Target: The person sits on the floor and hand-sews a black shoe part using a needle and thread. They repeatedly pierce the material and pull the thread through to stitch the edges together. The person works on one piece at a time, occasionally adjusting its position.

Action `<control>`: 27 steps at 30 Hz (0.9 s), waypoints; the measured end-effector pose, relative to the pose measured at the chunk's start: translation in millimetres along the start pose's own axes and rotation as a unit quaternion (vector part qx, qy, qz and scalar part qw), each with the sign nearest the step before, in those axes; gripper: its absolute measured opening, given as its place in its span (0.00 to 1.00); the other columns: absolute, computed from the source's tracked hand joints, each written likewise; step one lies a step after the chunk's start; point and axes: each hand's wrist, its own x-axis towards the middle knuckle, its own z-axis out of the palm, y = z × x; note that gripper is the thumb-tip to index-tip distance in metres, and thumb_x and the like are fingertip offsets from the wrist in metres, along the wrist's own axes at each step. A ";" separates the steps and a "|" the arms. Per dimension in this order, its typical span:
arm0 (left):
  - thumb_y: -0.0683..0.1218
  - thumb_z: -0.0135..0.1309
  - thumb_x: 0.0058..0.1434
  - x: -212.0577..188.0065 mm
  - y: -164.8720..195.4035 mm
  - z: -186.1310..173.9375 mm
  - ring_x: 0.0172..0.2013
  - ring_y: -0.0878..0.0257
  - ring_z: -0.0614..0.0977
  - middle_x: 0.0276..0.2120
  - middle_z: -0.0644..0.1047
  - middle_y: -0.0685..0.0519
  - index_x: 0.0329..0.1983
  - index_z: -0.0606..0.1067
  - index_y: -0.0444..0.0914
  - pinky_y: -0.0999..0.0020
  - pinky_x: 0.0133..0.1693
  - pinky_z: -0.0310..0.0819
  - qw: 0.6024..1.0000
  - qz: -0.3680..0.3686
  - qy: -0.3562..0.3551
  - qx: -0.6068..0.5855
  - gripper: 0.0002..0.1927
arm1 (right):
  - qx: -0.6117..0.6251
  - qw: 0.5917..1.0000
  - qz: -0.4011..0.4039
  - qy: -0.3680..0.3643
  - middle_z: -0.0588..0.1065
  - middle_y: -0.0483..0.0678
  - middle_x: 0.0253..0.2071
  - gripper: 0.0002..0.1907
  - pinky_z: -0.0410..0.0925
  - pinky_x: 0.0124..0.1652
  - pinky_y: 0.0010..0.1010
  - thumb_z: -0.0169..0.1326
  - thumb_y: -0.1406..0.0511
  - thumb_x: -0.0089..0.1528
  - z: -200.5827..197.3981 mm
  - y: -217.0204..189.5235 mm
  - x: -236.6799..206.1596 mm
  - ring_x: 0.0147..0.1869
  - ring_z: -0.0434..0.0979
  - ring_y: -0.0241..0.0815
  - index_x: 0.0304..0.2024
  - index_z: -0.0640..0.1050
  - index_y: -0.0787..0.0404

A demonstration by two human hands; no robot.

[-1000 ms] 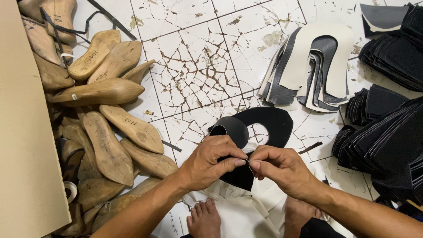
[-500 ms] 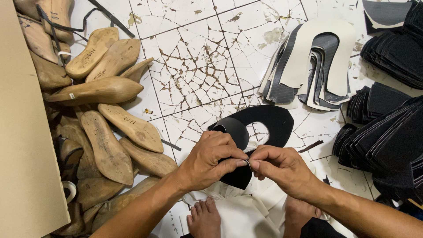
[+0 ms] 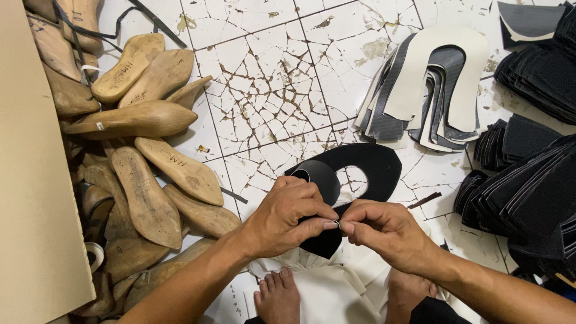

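Black, flexible sheet material formed the horseshoe-shaped shoe upper piece (image 3: 360,174), which lay partly on the cracked white tile floor (image 3: 270,90) and was held at its near end by both hands. The left hand (image 3: 288,216) was closed over the curled left arm of the piece, thumb and forefinger pressed together on its edge. The right hand (image 3: 384,231) met it fingertip to fingertip, pinching the same edge at a small pale point too small to identify. Beneath the hands lay folded white cloth (image 3: 324,288), flanked by two bare feet (image 3: 279,297).

To the left, a heap of wooden shoe lasts (image 3: 144,174) covered the floor; at least ten could be counted, with more partly hidden below, so the full number could not be told. A beige board (image 3: 30,180) stood along the left edge and overlapped the heap. A black strap (image 3: 156,21) lay across the uppermost lasts.

Beyond the hands, one fanned stack of white and grey U-shaped cut pieces (image 3: 432,84) rested on the tiles, well apart from the held piece; the layers overlapped too closely to count. To the right, several stacks of black cut pieces (image 3: 528,192) crowded the floor, near the right forearm.
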 end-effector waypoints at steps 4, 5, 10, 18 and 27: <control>0.50 0.62 0.62 0.7 -0.8 -0.3 0.36 0.65 0.74 0.29 0.73 0.60 0.40 0.83 0.46 0.62 0.51 0.60 1.000 -0.001 -0.009 0.006 0.07 | -0.034 0.999 0.003 0.007 0.77 0.44 0.30 0.10 0.67 0.30 0.23 0.58 0.65 0.63 -0.3 1.4 -0.4 0.31 0.72 0.29 0.36 0.85 0.65; 0.50 0.62 0.62 0.8 -1.2 -0.9 0.36 0.65 0.74 0.29 0.73 0.60 0.40 0.83 0.46 0.63 0.51 0.60 1.000 0.001 -0.007 0.009 0.07 | -0.028 1.000 -0.003 0.006 0.77 0.44 0.30 0.10 0.67 0.30 0.23 0.58 0.65 0.63 -0.2 1.5 -0.4 0.31 0.72 0.29 0.37 0.84 0.65; 0.51 0.61 0.62 1.4 -2.7 -0.9 0.36 0.65 0.74 0.28 0.73 0.60 0.39 0.83 0.46 0.63 0.51 0.61 1.000 0.012 0.003 0.008 0.07 | -0.012 1.000 -0.008 0.003 0.77 0.44 0.29 0.10 0.68 0.31 0.24 0.57 0.65 0.64 -1.3 1.8 -1.2 0.32 0.73 0.30 0.37 0.84 0.66; 0.53 0.60 0.63 0.6 -5.5 -0.2 0.35 0.66 0.74 0.28 0.71 0.60 0.39 0.82 0.45 0.63 0.52 0.62 1.000 0.015 0.001 0.002 0.08 | -0.024 0.999 -0.024 -0.007 0.79 0.46 0.31 0.12 0.72 0.32 0.26 0.57 0.63 0.64 -4.1 -1.6 -3.3 0.33 0.75 0.32 0.38 0.85 0.66; 0.55 0.60 0.64 0.9 -8.4 2.0 0.35 0.66 0.74 0.27 0.72 0.60 0.39 0.83 0.46 0.64 0.50 0.61 1.000 0.023 0.001 0.011 0.10 | -0.024 0.999 -0.023 -0.012 0.79 0.48 0.32 0.12 0.71 0.33 0.27 0.56 0.64 0.64 -5.6 0.1 -4.2 0.33 0.75 0.33 0.38 0.85 0.67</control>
